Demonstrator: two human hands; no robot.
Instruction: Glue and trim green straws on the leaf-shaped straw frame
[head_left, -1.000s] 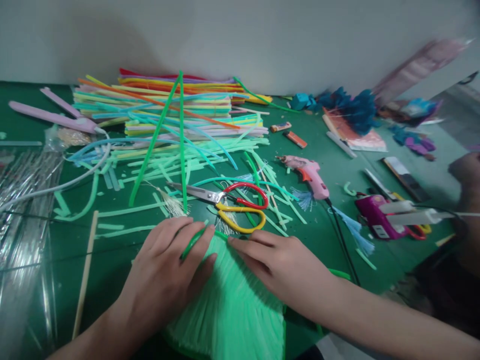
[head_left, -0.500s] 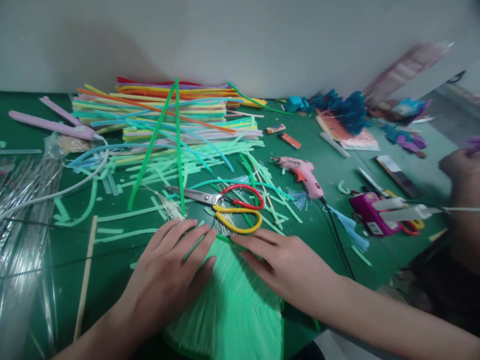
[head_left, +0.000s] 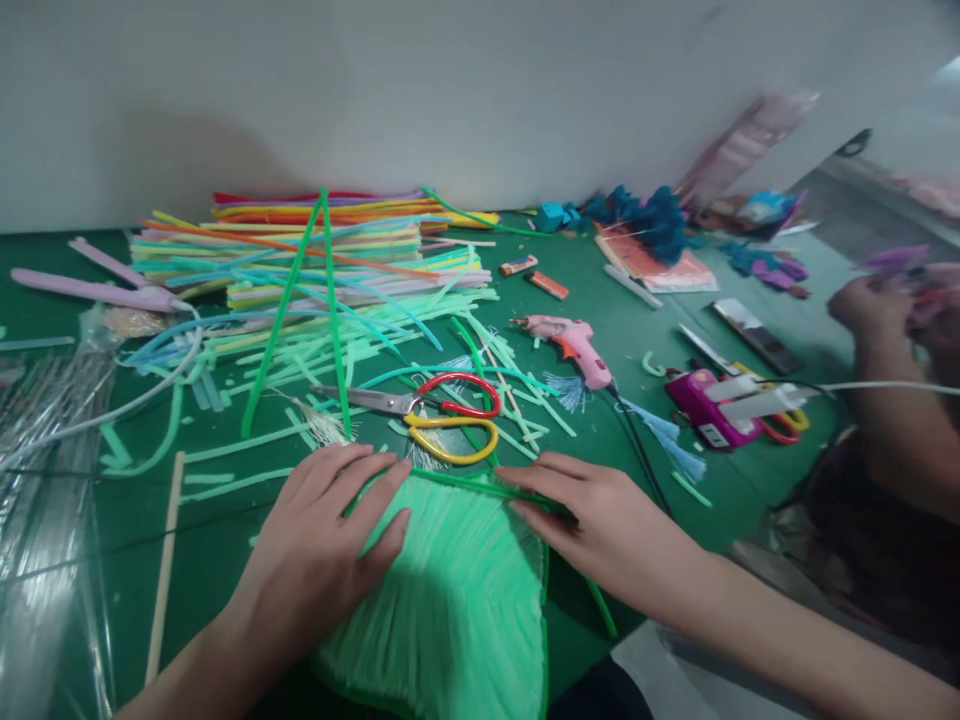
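A panel of light green fuzzy pipe cleaners (head_left: 457, 590) lies in front of me, with a darker green edge. My left hand (head_left: 330, 540) holds its upper left corner, fingertips pressing on the top edge and the thumb over the panel. At the upper right, my right hand (head_left: 592, 510) pinches a dark green pipe cleaner (head_left: 457, 480) that runs along the top edge. Part of that strand is hidden under the fingers. Just beyond the panel lie scissors (head_left: 420, 405) with one red and one yellow handle, blades slightly apart.
Bundled coloured pipe cleaners (head_left: 300, 250) lie by the wall, with a bent green pipe cleaner (head_left: 328, 300) before them. A pink glue gun (head_left: 570, 345), purple power strip (head_left: 709, 408), lilac hair-straightener-like tool (head_left: 97, 285) and wooden stick (head_left: 166, 560) surround me. A co-worker's hands (head_left: 874, 310) are at right.
My right hand has moved right, away from the left, and more of the dark green strand shows along the top edge. The view has shifted slightly right and up.
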